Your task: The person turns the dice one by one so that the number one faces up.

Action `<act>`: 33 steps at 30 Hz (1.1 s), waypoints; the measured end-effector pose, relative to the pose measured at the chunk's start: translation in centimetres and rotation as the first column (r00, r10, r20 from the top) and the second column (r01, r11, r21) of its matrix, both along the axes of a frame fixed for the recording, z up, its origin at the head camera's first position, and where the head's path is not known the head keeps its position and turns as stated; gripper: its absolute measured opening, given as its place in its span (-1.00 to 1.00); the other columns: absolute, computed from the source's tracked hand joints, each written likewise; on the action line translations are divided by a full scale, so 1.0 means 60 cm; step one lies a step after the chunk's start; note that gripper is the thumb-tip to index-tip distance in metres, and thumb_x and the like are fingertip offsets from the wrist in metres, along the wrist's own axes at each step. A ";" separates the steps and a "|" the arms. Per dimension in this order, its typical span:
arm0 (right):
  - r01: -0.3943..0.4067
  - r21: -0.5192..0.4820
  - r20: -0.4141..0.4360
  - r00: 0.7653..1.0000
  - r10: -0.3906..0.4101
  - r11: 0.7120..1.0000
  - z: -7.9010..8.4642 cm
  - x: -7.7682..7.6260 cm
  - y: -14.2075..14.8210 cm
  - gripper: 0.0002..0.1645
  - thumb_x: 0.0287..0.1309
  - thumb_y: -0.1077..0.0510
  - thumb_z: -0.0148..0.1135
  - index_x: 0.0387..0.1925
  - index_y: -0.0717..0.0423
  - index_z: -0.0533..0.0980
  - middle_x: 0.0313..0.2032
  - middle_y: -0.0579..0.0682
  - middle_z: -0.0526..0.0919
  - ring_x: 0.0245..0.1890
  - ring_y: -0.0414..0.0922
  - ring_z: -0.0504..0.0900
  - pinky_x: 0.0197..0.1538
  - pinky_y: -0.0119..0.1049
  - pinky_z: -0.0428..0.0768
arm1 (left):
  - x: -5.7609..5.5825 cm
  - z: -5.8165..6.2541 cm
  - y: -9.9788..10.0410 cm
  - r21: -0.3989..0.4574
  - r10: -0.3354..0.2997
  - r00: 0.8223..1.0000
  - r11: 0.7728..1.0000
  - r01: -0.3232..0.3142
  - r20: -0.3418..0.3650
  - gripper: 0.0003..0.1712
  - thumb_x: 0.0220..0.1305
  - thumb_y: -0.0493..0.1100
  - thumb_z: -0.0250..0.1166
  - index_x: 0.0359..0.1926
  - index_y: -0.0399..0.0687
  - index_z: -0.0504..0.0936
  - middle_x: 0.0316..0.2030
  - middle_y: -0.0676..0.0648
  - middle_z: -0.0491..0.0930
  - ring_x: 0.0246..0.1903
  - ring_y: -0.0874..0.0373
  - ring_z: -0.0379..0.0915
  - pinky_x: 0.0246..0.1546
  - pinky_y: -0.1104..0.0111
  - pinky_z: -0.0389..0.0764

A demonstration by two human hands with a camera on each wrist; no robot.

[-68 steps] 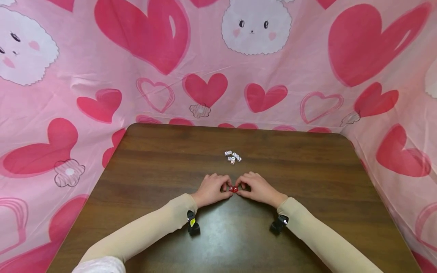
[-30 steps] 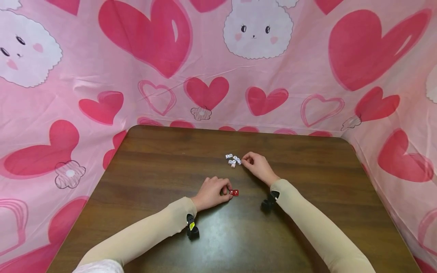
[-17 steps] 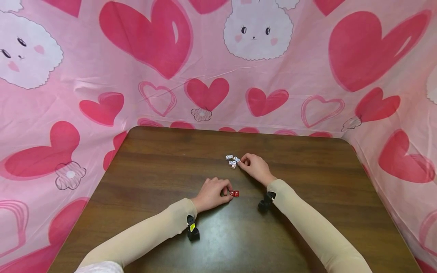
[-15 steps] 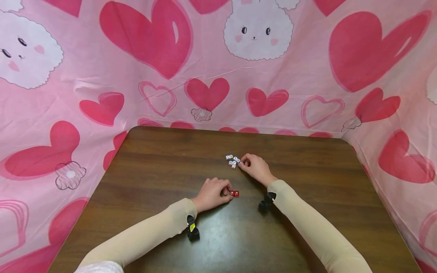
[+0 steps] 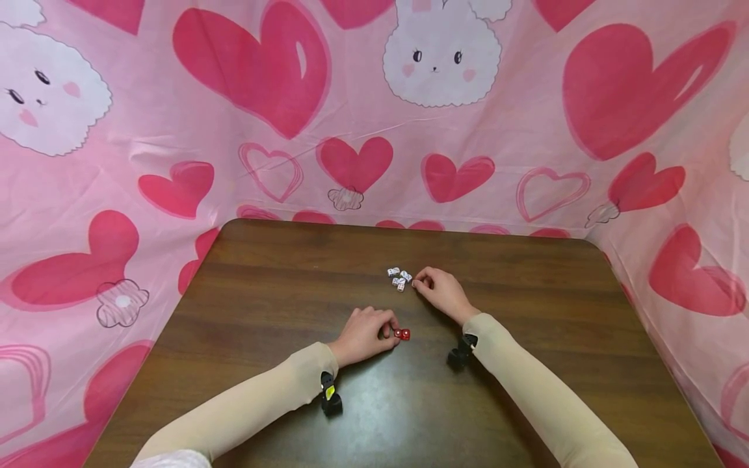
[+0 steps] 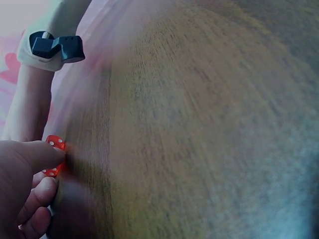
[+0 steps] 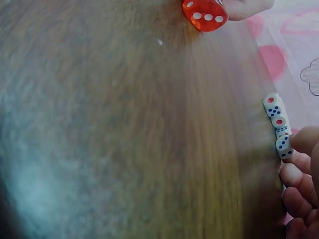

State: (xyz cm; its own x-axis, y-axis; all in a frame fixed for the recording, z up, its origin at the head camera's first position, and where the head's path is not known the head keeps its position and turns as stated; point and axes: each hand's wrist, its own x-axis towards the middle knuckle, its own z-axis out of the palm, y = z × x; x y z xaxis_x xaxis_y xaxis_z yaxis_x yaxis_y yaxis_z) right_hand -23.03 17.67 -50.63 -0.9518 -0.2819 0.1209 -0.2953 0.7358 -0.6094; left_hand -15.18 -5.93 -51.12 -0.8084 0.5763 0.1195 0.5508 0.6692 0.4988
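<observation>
Two red dice (image 5: 406, 334) with white dots sit side by side on the brown table. My left hand (image 5: 365, 335) holds the left one between thumb and fingers; in the left wrist view the thumb (image 6: 42, 155) covers part of the red die (image 6: 55, 141). Farther back, my right hand (image 5: 443, 294) is at the right edge of a small cluster of white dice (image 5: 400, 278). In the right wrist view its thumb and finger pinch a white die (image 7: 284, 147), with other white dice (image 7: 272, 106) lined up behind it.
The wooden table (image 5: 316, 253) has rounded far corners. Pink cloth (image 5: 351, 84) printed with hearts hangs around its back and sides. Black camera mounts are strapped to the left wrist (image 5: 331, 396) and right wrist (image 5: 460, 354).
My right hand left the red dice and went to the white ones, then drew back slightly to the right from the cluster. The left hand stays at the red dice.
</observation>
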 end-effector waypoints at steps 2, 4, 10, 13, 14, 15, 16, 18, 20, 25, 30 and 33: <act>-0.010 -0.003 0.004 1.000 0.010 1.000 -0.001 0.000 0.001 -0.83 0.39 0.05 0.32 -0.15 0.06 0.67 -0.43 -0.10 0.57 -0.41 -0.15 0.49 -0.24 -0.21 0.47 | 0.000 0.000 0.000 0.004 0.000 1.000 1.000 0.000 0.000 -0.80 0.25 0.00 0.50 -0.20 0.18 0.64 -0.46 0.27 0.51 -0.38 0.29 0.30 -0.21 0.29 0.25; -0.025 -0.005 0.007 1.000 0.025 1.000 -0.002 -0.001 0.003 -0.83 0.39 0.05 0.33 -0.14 0.06 0.67 -0.44 -0.10 0.57 -0.42 -0.15 0.49 -0.25 -0.22 0.46 | 0.000 -0.001 0.000 0.009 -0.002 1.000 1.000 0.002 0.003 -0.80 0.25 0.00 0.51 -0.20 0.18 0.64 -0.46 0.27 0.51 -0.38 0.29 0.29 -0.22 0.30 0.24; -0.059 -0.021 0.050 0.997 0.060 0.998 -0.005 -0.005 0.010 -0.82 0.37 0.04 0.36 -0.12 0.04 0.66 -0.46 -0.11 0.56 -0.44 -0.17 0.47 -0.29 -0.24 0.44 | -0.001 -0.003 0.000 0.005 -0.004 1.000 1.000 0.004 0.008 -0.80 0.25 0.00 0.50 -0.20 0.18 0.64 -0.47 0.28 0.50 -0.38 0.30 0.28 -0.22 0.30 0.24; -0.067 -0.030 0.060 0.996 0.068 0.997 -0.007 -0.006 0.012 -0.82 0.35 0.05 0.38 -0.12 0.05 0.65 -0.46 -0.11 0.56 -0.43 -0.16 0.48 -0.28 -0.23 0.44 | -0.001 -0.003 0.000 -0.002 0.000 1.000 1.000 0.000 0.008 -0.80 0.25 0.01 0.50 -0.20 0.19 0.64 -0.47 0.29 0.50 -0.39 0.30 0.28 -0.21 0.30 0.24; -0.068 -0.033 0.060 0.996 0.070 0.997 -0.007 -0.006 0.012 -0.82 0.34 0.06 0.38 -0.13 0.05 0.65 -0.46 -0.11 0.56 -0.43 -0.16 0.48 -0.27 -0.23 0.44 | -0.001 -0.003 0.000 -0.002 0.000 1.000 1.000 0.000 0.005 -0.80 0.25 0.01 0.50 -0.20 0.19 0.64 -0.47 0.29 0.50 -0.39 0.29 0.29 -0.22 0.30 0.25; -0.070 -0.034 0.058 0.996 0.072 0.997 -0.007 -0.006 0.013 -0.83 0.34 0.07 0.39 -0.13 0.05 0.65 -0.46 -0.11 0.56 -0.43 -0.16 0.48 -0.27 -0.23 0.44 | -0.001 -0.003 0.000 -0.004 0.001 1.000 1.000 -0.001 0.006 -0.80 0.25 0.01 0.50 -0.20 0.19 0.64 -0.47 0.29 0.50 -0.39 0.29 0.29 -0.21 0.30 0.25; -0.071 -0.035 0.056 0.996 0.073 0.997 -0.007 -0.006 0.013 -0.83 0.33 0.07 0.40 -0.13 0.04 0.65 -0.46 -0.11 0.56 -0.43 -0.17 0.48 -0.27 -0.23 0.44 | -0.001 -0.003 0.000 -0.004 0.001 1.000 1.000 -0.001 0.006 -0.80 0.25 0.01 0.50 -0.20 0.19 0.64 -0.47 0.29 0.50 -0.39 0.29 0.29 -0.21 0.30 0.25; -0.076 -0.037 0.049 0.996 0.078 0.996 -0.007 -0.006 0.013 -0.82 0.32 0.08 0.41 -0.13 0.05 0.65 -0.47 -0.12 0.56 -0.44 -0.17 0.48 -0.27 -0.23 0.44 | -0.002 -0.003 0.001 -0.007 0.001 1.000 1.000 -0.001 0.013 -0.80 0.26 0.02 0.49 -0.19 0.19 0.64 -0.46 0.29 0.49 -0.38 0.30 0.28 -0.21 0.30 0.24; -0.077 -0.039 0.043 0.996 0.078 0.996 -0.008 -0.006 0.013 -0.82 0.33 0.07 0.40 -0.12 0.04 0.65 -0.47 -0.12 0.56 -0.44 -0.18 0.48 -0.28 -0.23 0.44 | -0.002 -0.003 0.001 -0.007 0.001 1.000 1.000 -0.001 0.016 -0.80 0.26 0.03 0.49 -0.19 0.20 0.64 -0.46 0.29 0.49 -0.38 0.30 0.28 -0.20 0.30 0.24; -0.070 -0.039 0.038 0.997 0.071 0.997 -0.007 -0.005 0.012 -0.82 0.38 0.04 0.36 -0.10 0.04 0.67 -0.45 -0.11 0.57 -0.43 -0.17 0.48 -0.27 -0.23 0.45 | -0.002 -0.003 0.001 -0.006 0.001 1.000 1.000 -0.001 0.015 -0.80 0.25 0.02 0.50 -0.20 0.19 0.64 -0.47 0.29 0.49 -0.39 0.29 0.28 -0.21 0.30 0.25; -0.076 -0.041 0.046 0.996 0.078 0.996 -0.006 -0.006 0.013 -0.81 0.37 0.04 0.36 -0.10 0.05 0.67 -0.45 -0.10 0.57 -0.43 -0.17 0.48 -0.27 -0.23 0.45 | -0.002 -0.001 0.002 -0.006 0.003 1.000 1.000 -0.003 0.010 -0.80 0.25 0.01 0.50 -0.20 0.19 0.64 -0.47 0.28 0.50 -0.38 0.28 0.29 -0.21 0.29 0.25; -0.082 -0.048 0.059 0.995 0.085 0.995 -0.006 -0.007 0.015 -0.80 0.36 0.05 0.37 -0.10 0.06 0.66 -0.46 -0.10 0.56 -0.44 -0.17 0.47 -0.28 -0.24 0.44 | -0.001 0.000 0.002 -0.002 0.005 1.000 1.000 -0.005 0.012 -0.80 0.25 0.01 0.50 -0.20 0.19 0.64 -0.47 0.28 0.51 -0.38 0.28 0.30 -0.21 0.28 0.25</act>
State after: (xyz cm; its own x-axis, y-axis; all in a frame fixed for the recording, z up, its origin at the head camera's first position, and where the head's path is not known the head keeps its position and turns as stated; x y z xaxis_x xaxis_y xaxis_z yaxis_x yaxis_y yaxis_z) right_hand -23.45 18.58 -50.98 -0.9311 -0.3564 0.0781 -0.3162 0.6814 -0.6601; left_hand -15.26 -5.83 -51.13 -0.8129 0.5723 0.1084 0.5411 0.6731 0.5041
